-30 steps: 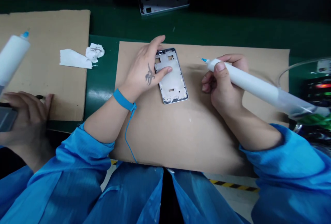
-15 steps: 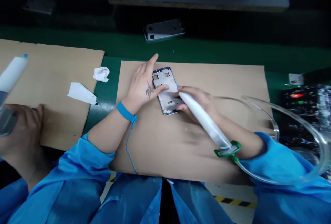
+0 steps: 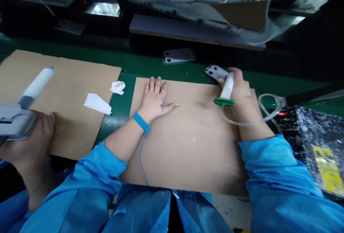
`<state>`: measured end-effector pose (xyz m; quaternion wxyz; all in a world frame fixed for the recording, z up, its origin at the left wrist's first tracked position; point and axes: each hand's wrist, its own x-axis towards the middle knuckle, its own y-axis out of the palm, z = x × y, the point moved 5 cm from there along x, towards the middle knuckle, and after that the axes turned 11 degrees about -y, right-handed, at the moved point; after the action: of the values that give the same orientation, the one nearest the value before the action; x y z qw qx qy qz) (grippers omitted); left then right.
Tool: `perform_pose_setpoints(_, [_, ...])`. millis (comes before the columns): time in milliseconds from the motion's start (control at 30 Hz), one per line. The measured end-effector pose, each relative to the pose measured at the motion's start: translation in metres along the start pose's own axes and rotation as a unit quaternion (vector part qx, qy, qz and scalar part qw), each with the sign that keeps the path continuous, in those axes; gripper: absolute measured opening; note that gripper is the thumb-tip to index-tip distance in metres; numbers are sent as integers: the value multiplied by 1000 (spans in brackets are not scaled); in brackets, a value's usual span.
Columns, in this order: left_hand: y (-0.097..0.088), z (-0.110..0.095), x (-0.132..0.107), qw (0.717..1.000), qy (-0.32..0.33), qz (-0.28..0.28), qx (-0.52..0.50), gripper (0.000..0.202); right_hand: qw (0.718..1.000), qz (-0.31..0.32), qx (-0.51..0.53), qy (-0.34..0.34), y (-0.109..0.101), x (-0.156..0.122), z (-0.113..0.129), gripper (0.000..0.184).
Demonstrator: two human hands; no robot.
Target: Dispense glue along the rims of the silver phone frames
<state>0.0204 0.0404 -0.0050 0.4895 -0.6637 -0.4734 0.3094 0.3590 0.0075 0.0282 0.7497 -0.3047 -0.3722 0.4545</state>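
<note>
My left hand (image 3: pixel 156 99) lies flat on a brown cardboard sheet (image 3: pixel 199 154), fingers spread and touching nothing else, with a blue antistatic wrist strap (image 3: pixel 141 122) on the wrist. My right hand (image 3: pixel 238 91) grips a white dispensing syringe (image 3: pixel 227 86) upright, its green flange (image 3: pixel 224 101) low against the palm side. Just beyond the fingers, a metal smartphone mid-frame (image 3: pixel 215 72) lies at the far cardboard edge, close to or touching them. A co-worker's hand (image 3: pixel 34 136) at the left holds another syringe (image 3: pixel 37 83) in a grey holder.
A clear tube (image 3: pixel 268 110) loops from the syringe to the right. Two white tissues (image 3: pixel 117 88) lie on the green bench (image 3: pixel 126 86). Another cardboard sheet (image 3: pixel 75 61) lies at the left. A second phone frame (image 3: pixel 178 55) sits beyond, below a plastic-covered shelf.
The phone frame has gone from under my left hand to the far cardboard edge by my right hand. My left hand now lies flat. The syringe stands upright, and the view has tilted up.
</note>
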Motion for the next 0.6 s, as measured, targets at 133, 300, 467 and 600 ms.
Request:
perform_pose_setpoints(133, [-3,-5,-3,999,-6,34,1,130,974,51,35,-218,18,23,38,32])
perform_pose_setpoints(300, [-6,-12,-9,999,6,41,-15,112,930,219,-5,-297,76,55,111,54])
perform_pose_setpoints(467, [-8,-16,-19,998,6,59,-16,107,944,202,-20,-259,110,89,131,61])
perform_pose_setpoints(600, [-9,-18,-22,998,5,56,-12,109,932,192,26,-307,118,89,135,56])
